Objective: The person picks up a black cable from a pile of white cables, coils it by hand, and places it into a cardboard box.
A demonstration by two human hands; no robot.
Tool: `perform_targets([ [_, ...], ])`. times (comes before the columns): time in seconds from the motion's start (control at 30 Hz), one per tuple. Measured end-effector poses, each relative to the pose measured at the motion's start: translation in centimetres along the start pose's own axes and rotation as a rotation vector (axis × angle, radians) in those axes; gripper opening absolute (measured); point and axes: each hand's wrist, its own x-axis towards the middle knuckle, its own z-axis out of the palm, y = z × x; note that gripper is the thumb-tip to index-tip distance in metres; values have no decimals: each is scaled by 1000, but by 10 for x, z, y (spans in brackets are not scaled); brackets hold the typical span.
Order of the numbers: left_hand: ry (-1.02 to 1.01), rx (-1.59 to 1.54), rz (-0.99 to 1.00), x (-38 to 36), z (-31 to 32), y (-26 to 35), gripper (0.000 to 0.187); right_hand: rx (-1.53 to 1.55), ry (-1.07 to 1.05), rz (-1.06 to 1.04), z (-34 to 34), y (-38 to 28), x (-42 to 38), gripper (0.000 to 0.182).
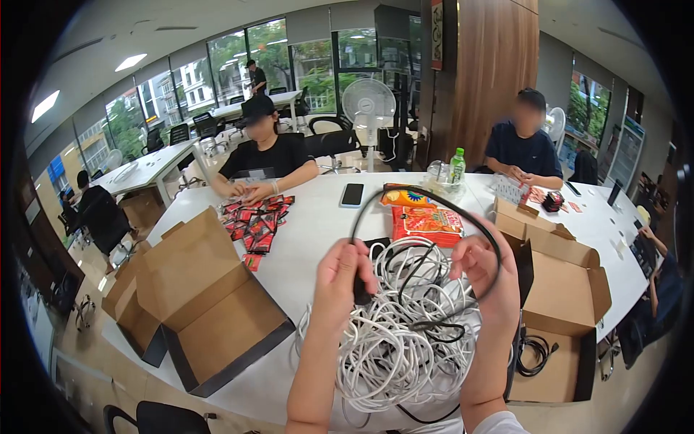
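Observation:
My left hand [341,269] is closed around a black cable [402,189], near a thick black end that pokes out below the fingers. From there the cable arches up and over to the right. It crosses in front of my right hand [488,264], whose fingers are loosely bent and slightly apart; I see no firm grip there. The cable then runs down to a dark loop on the pile. Under both hands lies a big tangle of white cables [394,354], with some black strands among them.
Open cardboard boxes stand left [217,340] and right [557,296]; the right one holds a coiled black cable [535,356]. Beyond the tangle lie a red snack bag [426,223], a phone [353,194] and red packets [254,224]. A green bottle [457,166] stands behind. Two people sit across the table.

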Motion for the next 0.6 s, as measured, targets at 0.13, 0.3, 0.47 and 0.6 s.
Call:
perform_targets([
  [0.13,151,-88,67,4,-18,9,24,29,-341,123,-5,14,-10,55],
  [0.3,184,-2,80,5,-6,12,41,-501,-642,31,9,10,-15,53],
  [0.47,99,246,93,3,7,-1,45,-506,-430,98,32,21,-20,29],
  [0.6,-15,364,86,-2,10,-7,49,-612,-497,130,28,20,-16,15],
])
